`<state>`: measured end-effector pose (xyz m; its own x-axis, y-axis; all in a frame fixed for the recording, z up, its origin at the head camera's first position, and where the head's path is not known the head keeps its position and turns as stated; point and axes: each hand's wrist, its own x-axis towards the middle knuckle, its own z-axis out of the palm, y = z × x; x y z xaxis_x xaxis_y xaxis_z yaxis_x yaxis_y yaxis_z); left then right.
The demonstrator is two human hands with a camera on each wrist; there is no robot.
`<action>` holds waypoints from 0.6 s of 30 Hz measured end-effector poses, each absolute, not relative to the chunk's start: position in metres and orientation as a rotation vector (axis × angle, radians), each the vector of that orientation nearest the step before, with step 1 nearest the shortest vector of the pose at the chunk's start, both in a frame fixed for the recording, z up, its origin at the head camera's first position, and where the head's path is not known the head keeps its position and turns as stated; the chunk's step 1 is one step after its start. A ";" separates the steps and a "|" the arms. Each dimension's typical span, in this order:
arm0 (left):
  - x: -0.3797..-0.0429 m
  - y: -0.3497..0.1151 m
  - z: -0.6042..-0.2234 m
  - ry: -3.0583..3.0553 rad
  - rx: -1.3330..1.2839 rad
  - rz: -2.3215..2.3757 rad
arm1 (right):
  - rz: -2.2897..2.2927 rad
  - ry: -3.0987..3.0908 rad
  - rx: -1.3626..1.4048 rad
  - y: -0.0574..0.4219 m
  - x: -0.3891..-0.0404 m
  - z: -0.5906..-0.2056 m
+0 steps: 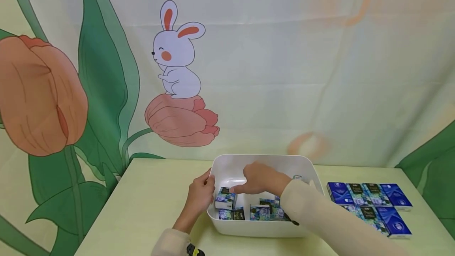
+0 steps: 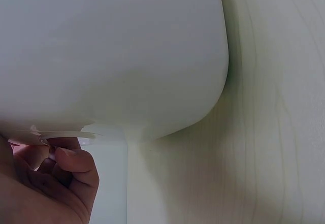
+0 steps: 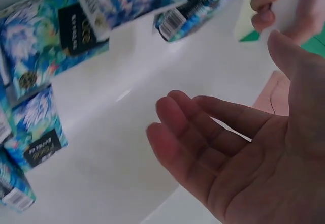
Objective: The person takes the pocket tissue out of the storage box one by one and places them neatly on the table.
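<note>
no wording can be read with certainty. floral packs [image 3: 38, 125] in the white bin [image 1: 263, 230]: black labels [image 3: 81, 28] carry pale lettering, turned askew and too blurred to read; barcodes [image 3: 171, 25] show on at least two packs, digits illegible. blue packs [image 1: 399, 220] on the table [image 1: 142, 208]: white marks and small print, too small to read. floral packs beside them: black labels, lettering likewise unreadable.

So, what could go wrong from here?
The right beige sleeve lies close to the flat blue rectangular boxes and might brush them out of line. The left hand grips one end of the glossy white plastic bin, so a tug could shift it. Inside, some blue-green floral rectangular packs overlap, so pulling one may topple another.
</note>
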<state>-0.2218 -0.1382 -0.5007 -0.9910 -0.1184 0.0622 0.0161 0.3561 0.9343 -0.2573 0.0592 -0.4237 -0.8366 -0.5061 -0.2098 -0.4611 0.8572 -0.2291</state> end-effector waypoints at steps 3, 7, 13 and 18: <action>-0.222 -0.139 -0.500 -2.492 0.080 -1.719 | -0.187 2.736 -0.707 0.048 -0.259 -0.429; -0.221 -0.140 -0.501 -2.481 0.067 -1.712 | -0.153 2.719 -0.685 0.035 -0.261 -0.433; -0.221 -0.141 -0.501 -2.487 0.065 -1.728 | -0.085 2.687 -0.627 0.022 -0.263 -0.436; -0.222 -0.141 -0.501 -2.486 0.060 -1.728 | 0.023 2.708 -0.576 0.013 -0.263 -0.436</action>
